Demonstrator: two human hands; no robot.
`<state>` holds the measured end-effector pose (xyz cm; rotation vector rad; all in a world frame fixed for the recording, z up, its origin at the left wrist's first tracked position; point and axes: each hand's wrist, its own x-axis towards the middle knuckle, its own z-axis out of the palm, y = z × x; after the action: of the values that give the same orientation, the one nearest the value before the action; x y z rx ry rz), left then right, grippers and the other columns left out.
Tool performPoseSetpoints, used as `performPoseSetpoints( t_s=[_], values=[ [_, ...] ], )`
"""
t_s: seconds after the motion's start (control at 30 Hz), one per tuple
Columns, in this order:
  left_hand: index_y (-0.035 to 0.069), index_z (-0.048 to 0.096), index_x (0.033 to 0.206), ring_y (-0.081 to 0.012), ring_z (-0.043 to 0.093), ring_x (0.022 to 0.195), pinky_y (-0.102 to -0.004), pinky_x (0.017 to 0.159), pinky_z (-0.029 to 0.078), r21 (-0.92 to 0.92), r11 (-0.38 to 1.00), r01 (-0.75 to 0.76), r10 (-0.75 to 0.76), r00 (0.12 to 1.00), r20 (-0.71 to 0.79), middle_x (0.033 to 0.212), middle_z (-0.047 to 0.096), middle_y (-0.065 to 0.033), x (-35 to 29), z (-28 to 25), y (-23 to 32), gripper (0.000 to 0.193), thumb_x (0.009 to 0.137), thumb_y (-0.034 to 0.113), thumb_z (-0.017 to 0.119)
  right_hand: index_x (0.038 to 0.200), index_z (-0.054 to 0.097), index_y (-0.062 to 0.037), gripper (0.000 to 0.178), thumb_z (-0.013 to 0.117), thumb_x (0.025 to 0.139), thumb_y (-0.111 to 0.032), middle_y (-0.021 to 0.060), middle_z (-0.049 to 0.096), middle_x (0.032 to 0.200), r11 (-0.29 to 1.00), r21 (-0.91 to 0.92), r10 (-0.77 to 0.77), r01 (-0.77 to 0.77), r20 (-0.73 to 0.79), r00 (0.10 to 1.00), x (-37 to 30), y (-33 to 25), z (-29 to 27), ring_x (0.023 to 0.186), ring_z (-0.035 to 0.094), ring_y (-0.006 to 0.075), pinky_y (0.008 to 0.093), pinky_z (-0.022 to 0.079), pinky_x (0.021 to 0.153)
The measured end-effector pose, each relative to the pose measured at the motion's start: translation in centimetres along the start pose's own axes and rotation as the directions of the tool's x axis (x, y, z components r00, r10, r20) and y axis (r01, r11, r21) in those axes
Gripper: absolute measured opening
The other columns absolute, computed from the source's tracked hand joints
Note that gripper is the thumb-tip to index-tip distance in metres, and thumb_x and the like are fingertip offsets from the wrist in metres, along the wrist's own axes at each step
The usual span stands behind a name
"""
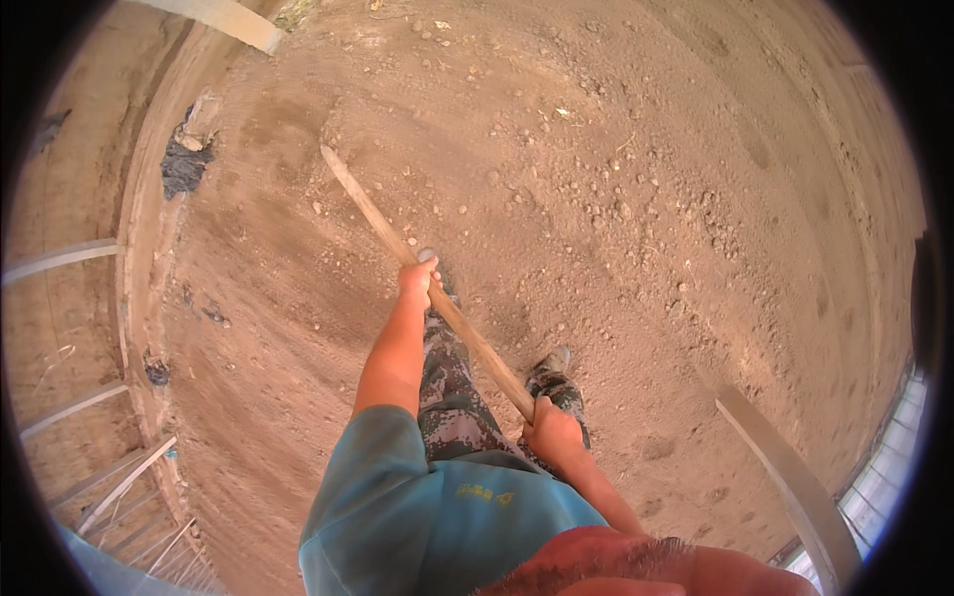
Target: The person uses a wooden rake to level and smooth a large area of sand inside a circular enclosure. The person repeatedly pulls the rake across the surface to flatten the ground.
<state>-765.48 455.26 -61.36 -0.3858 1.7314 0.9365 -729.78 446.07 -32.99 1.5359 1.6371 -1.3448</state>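
Observation:
A long wooden pole [370, 211] slants across the middle of the view, from the far left down to my right side. My left hand [415, 278] is wrapped round it about halfway along. Lower down, my right hand [553, 434] grips the near end, close to my body. The pole's far end meets the brown soil [477, 129]; no tool head can be made out there. Below the pole are my legs in camouflage trousers [452, 387], with one shoe [555, 359] showing on the soil.
Clods and small stones [621, 209] lie scattered ahead and to the right. A raised soil edge [142, 228] runs along the left, with dark torn sheeting [185, 164] and pale poles [75, 409] beside it. At lower right stands a grey post [785, 477].

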Motion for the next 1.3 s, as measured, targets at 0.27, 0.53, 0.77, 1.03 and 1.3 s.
performPoseSetpoints(
  t_s=[0.27,0.53,0.77,1.03,1.3],
  values=[
    [0.002,0.059,0.090,-0.0208,0.059,0.050,-0.0386,0.044,0.050,-0.032,0.999,0.003,-0.006,0.993,-0.117,0.069,0.061,-0.0084,-20.2,7.8,-31.0,0.031,0.100,0.017,0.084,0.115,0.070,-0.0088,0.032,0.075,0.090,-0.028,0.0252,0.079,0.101,0.980,0.029,0.196,-0.195,-0.012,0.981,-18.4,29.1,6.6,0.096,0.077,0.0483,0.0571,0.062,0.087],
    [0.008,0.068,0.111,-0.0240,0.075,0.081,-0.0496,0.073,0.057,0.194,0.800,0.568,-0.594,0.797,0.114,0.095,0.076,-0.0092,-39.1,9.9,-52.3,0.028,0.096,0.022,0.088,0.106,0.074,-0.0093,0.036,0.077,0.082,-0.035,0.0226,0.080,0.098,0.847,-0.235,0.484,-0.477,-0.032,0.874,-38.4,47.9,7.1,0.096,0.078,0.0446,0.0531,0.064,0.089],
    [0.007,0.067,0.105,-0.0233,0.077,0.079,-0.0436,0.062,0.056,0.194,0.851,0.488,-0.508,0.859,0.068,0.092,0.075,-0.0078,-36.3,6.5,-48.5,0.026,0.094,0.019,0.087,0.109,0.077,-0.0116,0.039,0.079,0.081,-0.037,0.0226,0.081,0.107,0.800,-0.289,0.553,-0.525,0.016,0.833,-34.9,41.4,8.7,0.106,0.078,0.0414,0.0514,0.064,0.094],
    [-0.002,0.064,0.090,-0.0238,0.068,0.059,-0.0405,0.052,0.057,-0.080,0.986,0.149,-0.153,0.987,-0.046,0.074,0.066,-0.0106,-12.2,-8.5,-23.6,0.020,0.092,0.007,0.081,0.123,0.074,-0.0068,0.045,0.075,0.089,-0.036,0.0250,0.081,0.115,0.907,-0.236,0.373,-0.349,0.060,0.926,-13.0,11.6,15.0,0.110,0.078,0.0443,0.0515,0.061,0.100],
    [-0.001,0.060,0.101,-0.0203,0.062,0.060,-0.0377,0.052,0.054,-0.159,0.957,-0.244,0.228,0.967,-0.118,0.078,0.065,-0.0096,1.4,-24.7,8.0,0.014,0.104,0.005,0.073,0.123,0.068,-0.0043,0.043,0.074,0.095,-0.037,0.0295,0.079,0.099,0.992,-0.070,-0.116,0.108,-0.128,0.985,1.9,-21.0,17.5,0.096,0.077,0.0501,0.0588,0.062,0.088]
  ],
)
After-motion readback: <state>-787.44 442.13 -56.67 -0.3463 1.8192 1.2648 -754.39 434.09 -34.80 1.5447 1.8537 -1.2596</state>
